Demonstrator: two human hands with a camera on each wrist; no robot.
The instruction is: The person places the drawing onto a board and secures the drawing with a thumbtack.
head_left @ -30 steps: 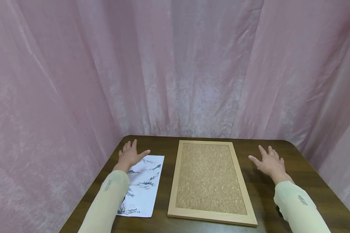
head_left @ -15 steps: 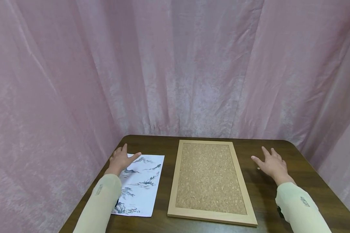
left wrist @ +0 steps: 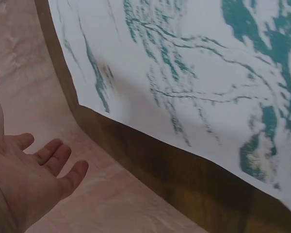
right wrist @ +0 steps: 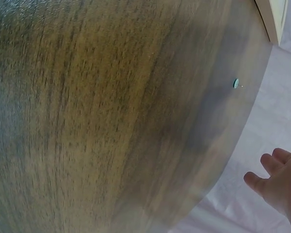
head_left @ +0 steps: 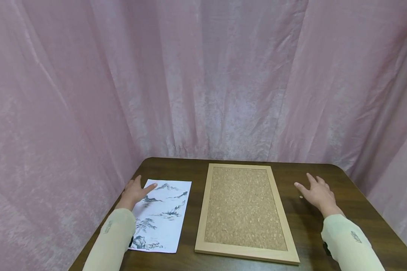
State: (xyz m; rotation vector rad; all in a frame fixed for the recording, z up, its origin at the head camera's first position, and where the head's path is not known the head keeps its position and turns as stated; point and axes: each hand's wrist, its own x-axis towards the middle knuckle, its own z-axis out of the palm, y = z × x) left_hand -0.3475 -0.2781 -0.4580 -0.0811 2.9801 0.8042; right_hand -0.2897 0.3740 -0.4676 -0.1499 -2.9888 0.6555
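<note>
My left hand (head_left: 131,195) is held above the left edge of a white paper sheet (head_left: 169,226) printed with an ink landscape. Its fingers are spread, and nothing is in it; in the left wrist view the hand (left wrist: 31,182) appears beside the sheet's corner (left wrist: 116,104). Over the right part of the table hovers my right hand (head_left: 319,194), fingers loose and holding nothing. Just left of it lies a tiny round disc (head_left: 301,197), perhaps a thumbtack, which looks greenish in the right wrist view (right wrist: 236,83). A wood-framed cork board (head_left: 244,210) lies flat between the hands.
The dark brown wooden table (head_left: 193,259) has rounded far corners. Pink velvet curtains (head_left: 237,82) hang close behind it and along both sides. A strip of bare tabletop separates the paper from the cork board.
My left hand has moved left and nearer to me, uncovering more of the paper. My right hand has drifted slightly right and nearer, so the tiny disc shows. Board and paper stay put.
</note>
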